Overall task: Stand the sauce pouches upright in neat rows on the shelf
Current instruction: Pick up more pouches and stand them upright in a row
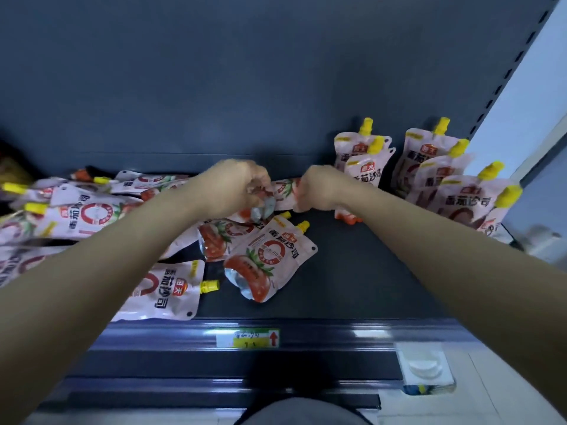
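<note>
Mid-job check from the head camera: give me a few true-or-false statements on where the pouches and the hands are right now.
1. The left hand and the right hand both grip the held pouch. True.
2. The upright pouches stand at the left end of the shelf. False: they stand at the right end.
3. The loose pouches on the left lie flat and overlap. True.
4. The pouch caps are red. False: they are yellow.
5. A price label sits on the front edge of the shelf. True.
</note>
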### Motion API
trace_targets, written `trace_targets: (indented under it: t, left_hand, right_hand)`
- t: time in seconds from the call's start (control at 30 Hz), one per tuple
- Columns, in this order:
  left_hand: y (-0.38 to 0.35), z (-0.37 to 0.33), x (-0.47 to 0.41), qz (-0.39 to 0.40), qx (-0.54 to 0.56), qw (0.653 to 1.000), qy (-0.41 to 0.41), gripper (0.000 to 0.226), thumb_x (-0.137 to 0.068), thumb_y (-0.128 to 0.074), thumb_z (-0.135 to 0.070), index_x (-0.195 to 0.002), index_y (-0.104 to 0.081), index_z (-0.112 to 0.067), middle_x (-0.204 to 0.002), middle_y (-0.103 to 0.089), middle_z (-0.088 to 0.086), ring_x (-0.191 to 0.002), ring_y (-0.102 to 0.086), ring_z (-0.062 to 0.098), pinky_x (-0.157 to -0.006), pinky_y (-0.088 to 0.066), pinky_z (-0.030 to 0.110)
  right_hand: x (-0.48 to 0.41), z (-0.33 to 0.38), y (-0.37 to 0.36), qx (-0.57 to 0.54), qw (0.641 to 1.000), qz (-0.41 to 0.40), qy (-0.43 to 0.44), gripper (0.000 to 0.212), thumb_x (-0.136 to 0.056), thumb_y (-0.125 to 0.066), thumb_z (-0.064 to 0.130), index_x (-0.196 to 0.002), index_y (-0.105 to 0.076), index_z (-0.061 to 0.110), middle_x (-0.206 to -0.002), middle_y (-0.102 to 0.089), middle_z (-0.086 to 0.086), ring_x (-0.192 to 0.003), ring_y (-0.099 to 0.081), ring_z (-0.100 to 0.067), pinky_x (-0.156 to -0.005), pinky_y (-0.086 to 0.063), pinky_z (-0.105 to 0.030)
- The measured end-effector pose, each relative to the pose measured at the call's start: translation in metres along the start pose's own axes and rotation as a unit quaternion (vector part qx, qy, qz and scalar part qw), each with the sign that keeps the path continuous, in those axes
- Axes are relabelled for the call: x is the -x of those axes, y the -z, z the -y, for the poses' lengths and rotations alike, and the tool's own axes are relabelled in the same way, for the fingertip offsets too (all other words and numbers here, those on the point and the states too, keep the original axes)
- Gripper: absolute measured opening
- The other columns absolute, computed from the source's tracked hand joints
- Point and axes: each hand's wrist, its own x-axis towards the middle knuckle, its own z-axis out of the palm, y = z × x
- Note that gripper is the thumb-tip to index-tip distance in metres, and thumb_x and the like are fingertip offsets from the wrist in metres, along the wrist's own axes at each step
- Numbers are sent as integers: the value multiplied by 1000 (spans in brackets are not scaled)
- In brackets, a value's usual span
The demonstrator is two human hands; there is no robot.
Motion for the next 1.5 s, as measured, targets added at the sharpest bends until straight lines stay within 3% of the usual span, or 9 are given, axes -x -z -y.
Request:
trace_targets:
  t: [0.13,0.23,0.33,0.53,0.83,1.03,1.2,1.33,1.5]
  left_hand:
    - [-9,21,21,33,-30,999,-5,28,-80,-69,-22,-107,-64,-17,-113,-62,4,-101,-57,24,-88,-47,39]
    - [-18,34,30,42,-39,998,-8,33,-79,-70,-26,-110,-62,-19,-115,-61,3,-105,-53,23,-92,-41,36]
    - [-22,44,34,43,-42,998,-5,40,-79,-69,-28,-117,-60,-21,-120,-61,4,-110,-52,23,-94,-41,36]
    - [-28,60,32,43,-76,996,-14,40,-82,-67,-25,-120,-58,-19,-123,-59,7,-110,-53,25,-95,-44,39]
    - [-34,86,20,44,-110,993,1,39,-83,-63,-32,-120,-57,-18,-121,-59,7,-111,-52,26,-94,-42,38]
    - [-39,88,16,66,-87,994,9,39,-85,-61,-33,-121,-56,-18,-121,-58,7,-106,-54,25,-91,-47,40]
    - [-33,95,10,47,-56,996,46,38,-86,-60,-29,-121,-56,-15,-123,-56,11,-107,-54,28,-87,-45,35]
    - [-30,106,5,28,-42,993,105,45,-85,-62,-34,-124,-55,-12,-125,-54,15,-110,-53,32,-91,-45,39]
    - [-33,120,-3,16,-76,985,152,50,-84,-59,-36,-126,-52,-9,-126,-48,18,-117,-40,36,-97,-36,46]
  right_hand:
    - [-15,9,-32,17,991,122,-41,34,-81,-70,39,-76,-57,9,-75,-53,-1,-63,-49,-15,-51,-39,-25]
    - [-23,10,-45,12,982,169,-77,62,-79,-70,44,-125,-55,5,-116,-60,-7,-96,-61,-24,-78,-56,-33]
    - [-25,9,-47,-23,978,178,-106,77,-77,-73,45,-137,-45,8,-134,-52,-9,-110,-59,-27,-92,-55,-38]
    - [-27,6,-57,-51,974,175,-135,73,-71,-80,39,-128,-51,3,-115,-61,-12,-101,-62,-25,-91,-55,-35]
    - [-27,18,-61,-25,970,207,-122,65,-76,-75,38,-130,-53,8,-130,-53,-6,-112,-58,-26,-93,-55,-37]
    - [-29,21,-63,46,975,197,-91,35,-81,-70,39,-70,-55,9,-71,-47,3,-65,-48,-14,-66,-45,-25]
    - [-20,24,-45,55,979,194,-41,40,-81,-71,28,-115,-61,9,-102,-60,-2,-92,-54,-21,-78,-48,-30]
    - [-14,33,-14,19,981,192,-7,36,-79,-74,19,-113,-64,16,-99,-60,4,-98,-58,-20,-86,-54,-32]
    - [-14,47,26,-5,992,128,18,14,-77,-71,7,-90,-68,12,-79,-63,5,-75,-63,-15,-64,-52,-25]
